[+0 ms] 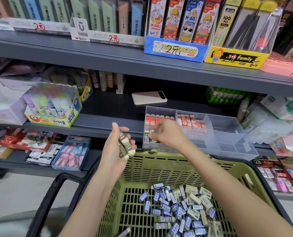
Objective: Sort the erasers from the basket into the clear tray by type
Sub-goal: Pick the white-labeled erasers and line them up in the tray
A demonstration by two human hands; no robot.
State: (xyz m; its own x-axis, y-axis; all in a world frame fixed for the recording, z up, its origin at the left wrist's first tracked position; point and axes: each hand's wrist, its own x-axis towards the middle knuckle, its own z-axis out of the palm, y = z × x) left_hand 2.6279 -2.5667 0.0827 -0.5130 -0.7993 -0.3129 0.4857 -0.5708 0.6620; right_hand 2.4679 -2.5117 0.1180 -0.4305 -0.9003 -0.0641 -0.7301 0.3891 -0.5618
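Left hand (pixel 115 151) gripping brown-sleeved erasers (pixel 125 148), right hand (pixel 166 134) pinching 1 eraser (pixel 153 140) in clear tray (pixel 227 129), above green basket (pixel 142 168).

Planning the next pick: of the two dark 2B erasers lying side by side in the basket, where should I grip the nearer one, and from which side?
Probably its left end, pinched across the sleeve, coming from above-left. The nearer 2B eraser lies flat, label up; bare basket floor borders its left end and near side, while blue-sleeved erasers crowd its right end.
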